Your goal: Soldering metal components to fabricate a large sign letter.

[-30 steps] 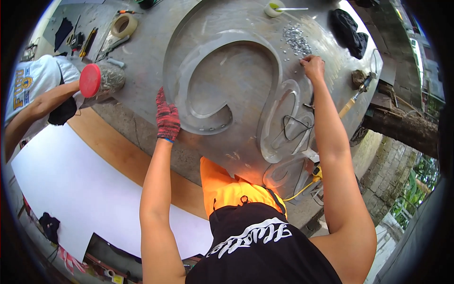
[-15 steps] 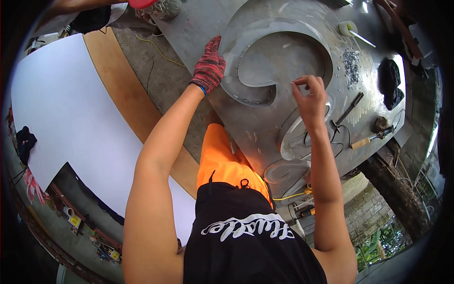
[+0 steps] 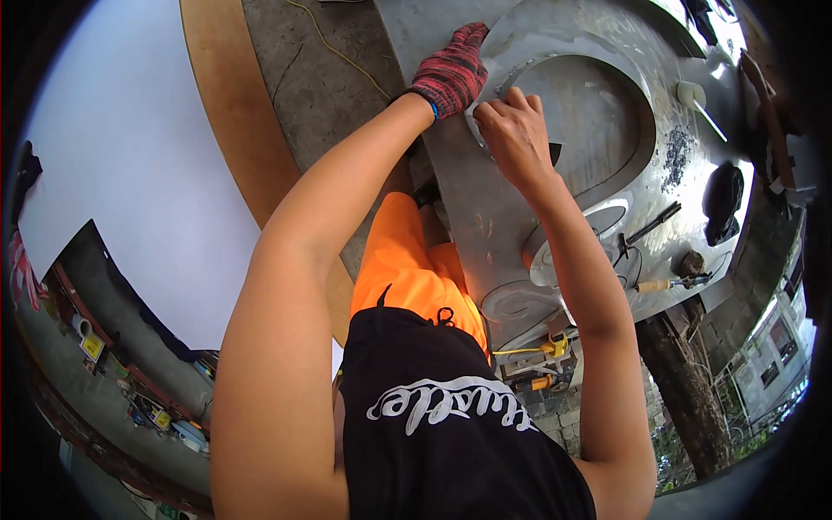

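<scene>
Metal sheet (image 3: 485, 217) is lying across the workbench in front of us, filling the upper right of the view, with a big curved band (image 3: 607, 65) standing up from it. Beside it, on our left, a white board (image 3: 130, 173) with a brown edge is stretching away. We are pressing our left hand (image 3: 451, 69), in a red knitted glove, flat on the sheet right at the band's near end, fingers spread and holding nothing. We are resting our bare right hand (image 3: 513, 130) just beside it on the band's edge, fingers curled tight; we cannot tell whether anything is pinched in them. Farther right, a black glove (image 3: 721, 201), a screwdriver with a wooden handle (image 3: 672, 283) and a heap of small screws (image 3: 674, 158) are lying on the sheet.
</scene>
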A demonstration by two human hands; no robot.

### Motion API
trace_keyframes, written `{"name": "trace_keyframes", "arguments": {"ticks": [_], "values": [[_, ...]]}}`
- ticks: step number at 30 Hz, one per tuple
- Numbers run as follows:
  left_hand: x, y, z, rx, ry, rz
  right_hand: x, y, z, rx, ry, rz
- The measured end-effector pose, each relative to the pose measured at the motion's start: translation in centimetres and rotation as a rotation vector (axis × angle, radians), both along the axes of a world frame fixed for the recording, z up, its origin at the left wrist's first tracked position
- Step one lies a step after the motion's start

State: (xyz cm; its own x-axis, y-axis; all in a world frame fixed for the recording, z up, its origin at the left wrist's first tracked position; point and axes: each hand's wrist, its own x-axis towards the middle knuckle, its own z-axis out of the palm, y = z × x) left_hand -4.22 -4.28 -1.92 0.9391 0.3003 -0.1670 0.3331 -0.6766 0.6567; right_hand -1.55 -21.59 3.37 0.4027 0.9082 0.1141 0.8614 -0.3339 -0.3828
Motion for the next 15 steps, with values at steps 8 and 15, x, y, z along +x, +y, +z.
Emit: {"name": "trace_keyframes", "arguments": {"ticks": [8,15], "values": [[-0.1,-0.5,-0.1,-0.027,0.004,-0.023,0.3,-0.3,-0.1,0.004,0.012,-0.071],[0.2,0.7,-1.5,-0.008,-0.098,-0.095,5.8,-7.1,7.0,0.258,-0.081,-0.563]]}}
